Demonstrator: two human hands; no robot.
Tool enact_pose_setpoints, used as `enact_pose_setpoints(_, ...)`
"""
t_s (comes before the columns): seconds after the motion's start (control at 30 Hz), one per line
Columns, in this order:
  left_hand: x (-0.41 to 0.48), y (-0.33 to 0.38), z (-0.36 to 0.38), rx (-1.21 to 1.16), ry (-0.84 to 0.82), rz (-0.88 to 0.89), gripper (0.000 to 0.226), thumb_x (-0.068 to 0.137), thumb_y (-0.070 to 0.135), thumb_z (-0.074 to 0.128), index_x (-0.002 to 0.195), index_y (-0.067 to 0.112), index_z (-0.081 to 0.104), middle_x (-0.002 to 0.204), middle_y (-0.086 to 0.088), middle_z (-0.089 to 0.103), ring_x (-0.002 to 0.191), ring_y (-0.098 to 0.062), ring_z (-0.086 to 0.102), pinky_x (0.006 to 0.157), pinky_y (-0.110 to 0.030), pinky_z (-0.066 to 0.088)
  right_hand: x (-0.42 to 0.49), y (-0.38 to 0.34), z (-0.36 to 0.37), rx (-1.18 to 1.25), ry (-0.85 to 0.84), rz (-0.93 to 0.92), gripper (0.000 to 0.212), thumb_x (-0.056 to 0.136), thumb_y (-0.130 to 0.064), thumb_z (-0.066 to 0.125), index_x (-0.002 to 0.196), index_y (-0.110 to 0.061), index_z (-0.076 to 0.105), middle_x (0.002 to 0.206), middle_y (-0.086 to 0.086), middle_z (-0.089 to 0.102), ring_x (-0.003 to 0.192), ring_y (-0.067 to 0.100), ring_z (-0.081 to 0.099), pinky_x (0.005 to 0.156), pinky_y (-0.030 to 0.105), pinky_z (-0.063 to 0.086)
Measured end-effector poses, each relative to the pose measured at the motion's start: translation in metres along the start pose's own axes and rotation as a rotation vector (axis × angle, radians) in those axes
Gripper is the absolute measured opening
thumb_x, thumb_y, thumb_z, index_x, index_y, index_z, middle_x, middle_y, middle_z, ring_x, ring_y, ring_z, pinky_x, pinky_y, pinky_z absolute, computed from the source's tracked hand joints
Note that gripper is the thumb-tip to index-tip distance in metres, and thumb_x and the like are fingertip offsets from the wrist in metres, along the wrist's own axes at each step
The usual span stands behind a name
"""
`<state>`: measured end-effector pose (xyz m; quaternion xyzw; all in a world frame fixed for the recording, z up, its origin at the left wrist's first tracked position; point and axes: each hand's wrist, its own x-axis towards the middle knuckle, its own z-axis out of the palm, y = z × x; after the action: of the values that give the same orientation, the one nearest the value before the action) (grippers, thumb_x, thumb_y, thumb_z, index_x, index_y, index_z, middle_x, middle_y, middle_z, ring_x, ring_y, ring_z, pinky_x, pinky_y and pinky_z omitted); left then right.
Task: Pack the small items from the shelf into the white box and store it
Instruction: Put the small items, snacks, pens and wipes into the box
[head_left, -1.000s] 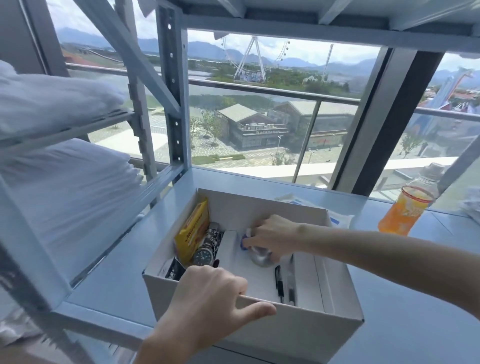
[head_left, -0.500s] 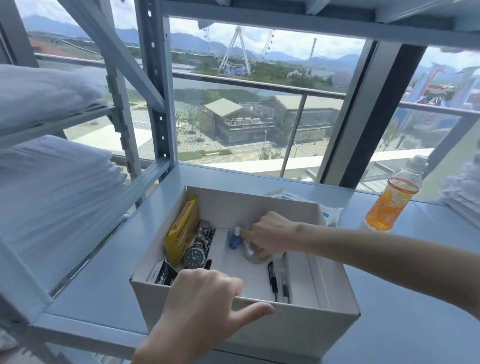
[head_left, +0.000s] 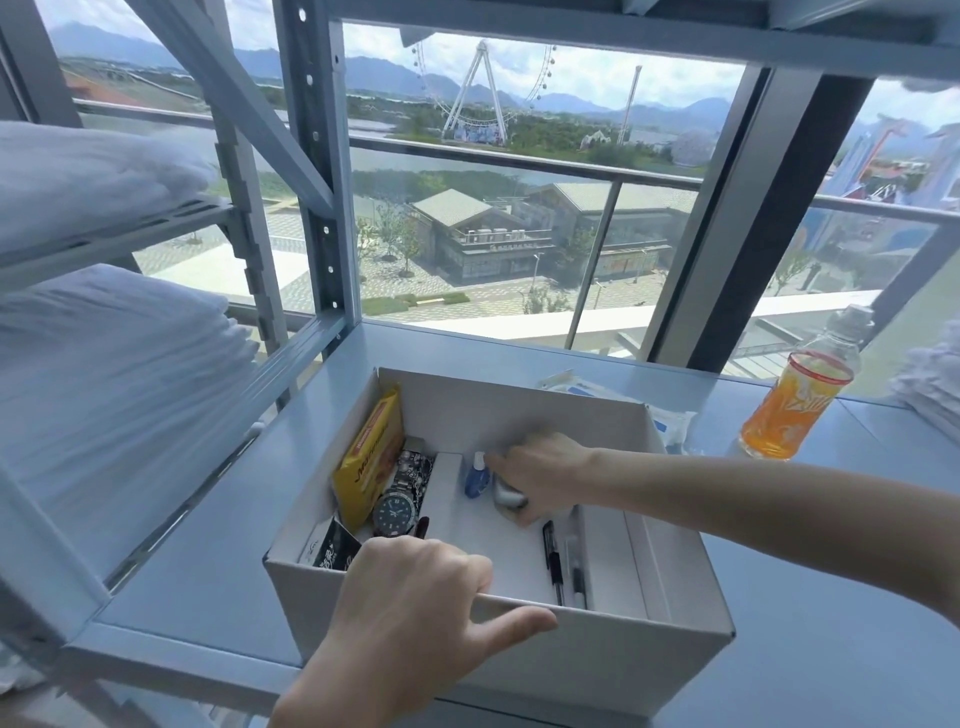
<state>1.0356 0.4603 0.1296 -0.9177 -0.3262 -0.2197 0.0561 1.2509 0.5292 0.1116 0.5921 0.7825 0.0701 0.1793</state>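
Note:
The open white box (head_left: 597, 660) sits on the grey shelf (head_left: 208, 566). My left hand (head_left: 410, 603) grips its near rim, fingers inside and thumb along the outside. My right hand (head_left: 540, 475) reaches into the box and is closed around a small silver-grey object (head_left: 506, 496) resting on the box floor. A small blue bottle (head_left: 476, 475) stands just left of that hand. Along the box's left wall are a yellow packet (head_left: 366, 467), a wristwatch (head_left: 395, 514) and a black sachet (head_left: 332, 551). Two pens (head_left: 563, 566) lie on the right.
An orange drink bottle (head_left: 795, 400) stands on the shelf at the right. A white-and-blue packet (head_left: 670, 421) lies behind the box. Folded white linens (head_left: 104, 364) fill the shelves on the left, and more white cloth (head_left: 935, 384) is at the far right. A window stands behind.
My right hand has shifted slightly right inside the box, uncovering the blue bottle, which now stands clear of it. My left hand has kept its grip on the rim.

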Motion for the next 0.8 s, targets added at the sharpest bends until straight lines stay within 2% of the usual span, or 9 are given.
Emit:
enact_pose_setpoints(0.13, 0.0, 0.0, 0.002, -0.005, -0.008, 0.0, 0.072, 0.081, 0.081, 0.018, 0.044, 0.019, 0.029, 0.032, 0.009, 0.034, 0.033, -0.009, 0.02, 0.042, -0.018, 0.004, 0.002, 0.001, 0.005, 0.002, -0.02, 0.011, 0.037, 0.073, -0.03, 0.063, 0.1, -0.008, 0.052, 0.073, 0.009, 0.059, 0.059, 0.029, 0.051, 0.052, 0.027, 0.039)
enact_pose_setpoints(0.2, 0.0, 0.0, 0.002, -0.009, 0.006, 0.006, 0.072, 0.081, 0.08, 0.019, 0.045, 0.018, 0.027, 0.032, 0.008, 0.031, 0.033, -0.009, 0.02, 0.039, -0.019, 0.007, -0.003, 0.005, -0.007, 0.012, -0.069, -0.035, 0.037, 0.075, -0.033, 0.066, 0.099, -0.012, 0.048, 0.071, 0.003, 0.054, 0.062, 0.028, 0.053, 0.051, 0.027, 0.038)
enact_pose_setpoints(0.27, -0.001, -0.002, 0.003, -0.012, 0.025, 0.029, 0.072, 0.082, 0.079, 0.02, 0.045, 0.018, 0.028, 0.035, 0.007, 0.025, 0.032, -0.009, 0.021, 0.037, -0.018, 0.013, -0.016, 0.016, -0.026, 0.128, -0.088, -0.119, 0.035, 0.081, -0.043, 0.063, 0.097, -0.019, 0.045, 0.073, -0.004, 0.052, 0.065, 0.023, 0.054, 0.052, 0.03, 0.04)
enact_pose_setpoints(0.33, 0.0, -0.004, 0.005, -0.01, 0.027, 0.072, 0.073, 0.083, 0.078, 0.021, 0.044, 0.017, 0.031, 0.035, 0.007, 0.025, 0.031, -0.008, 0.024, 0.04, -0.016, 0.009, -0.04, 0.033, -0.043, 0.32, -0.008, -0.195, 0.029, 0.085, -0.049, 0.055, 0.096, -0.023, 0.053, 0.081, -0.01, 0.058, 0.073, 0.013, 0.058, 0.063, 0.033, 0.048)
enact_pose_setpoints(0.4, 0.002, -0.009, 0.006, 0.016, 0.022, 0.11, 0.074, 0.084, 0.077, 0.022, 0.043, 0.017, 0.035, 0.034, 0.008, 0.033, 0.029, -0.007, 0.031, 0.044, -0.015, 0.004, -0.067, 0.054, -0.049, 0.417, 0.119, -0.258, 0.036, 0.087, -0.055, 0.046, 0.09, -0.023, 0.062, 0.083, -0.013, 0.062, 0.074, 0.002, 0.058, 0.069, 0.028, 0.05)
enact_pose_setpoints(0.53, 0.002, -0.041, 0.004, 0.025, 0.016, 0.173, 0.071, 0.091, 0.068, 0.018, 0.048, 0.014, 0.033, 0.039, 0.003, 0.035, 0.033, -0.009, 0.033, 0.043, -0.016, 0.009, -0.102, 0.069, -0.021, 0.383, 0.124, -0.254, 0.06, 0.091, -0.061, 0.021, 0.077, -0.023, 0.065, 0.072, -0.014, 0.058, 0.07, 0.0, 0.05, 0.072, 0.017, 0.04)
enact_pose_setpoints(0.6, 0.005, -0.059, 0.004, 0.002, 0.035, 0.191, 0.067, 0.097, 0.058, 0.012, 0.05, 0.013, 0.03, 0.041, 0.001, 0.03, 0.035, -0.012, 0.029, 0.041, -0.019, 0.013, -0.107, 0.059, -0.002, 0.429, 0.293, -0.204, 0.067, 0.096, -0.055, 0.014, 0.06, -0.021, 0.059, 0.059, -0.009, 0.055, 0.059, 0.005, 0.05, 0.072, 0.02, 0.042)
enact_pose_setpoints(0.67, 0.011, -0.073, 0.007, -0.011, 0.076, 0.193, 0.063, 0.099, 0.052, 0.011, 0.049, 0.016, 0.025, 0.043, 0.002, 0.022, 0.037, -0.013, 0.022, 0.042, -0.018, 0.012, -0.105, 0.045, 0.013, 0.504, 0.531, -0.133, 0.072, 0.099, -0.049, 0.01, 0.049, -0.013, 0.048, 0.048, 0.001, 0.049, 0.046, 0.014, 0.045, 0.063, 0.033, 0.046)
enact_pose_setpoints(0.8, 0.017, -0.094, 0.013, -0.099, 0.126, 0.121, 0.062, 0.1, 0.046, 0.009, 0.047, 0.018, 0.027, 0.042, 0.004, 0.025, 0.037, -0.008, 0.02, 0.042, -0.019, 0.021, -0.102, 0.009, 0.015, 0.458, 0.689, 0.095, 0.067, 0.097, -0.039, 0.013, 0.044, -0.007, 0.037, 0.04, 0.009, 0.04, 0.039, 0.025, 0.039, 0.053, 0.033, 0.044)
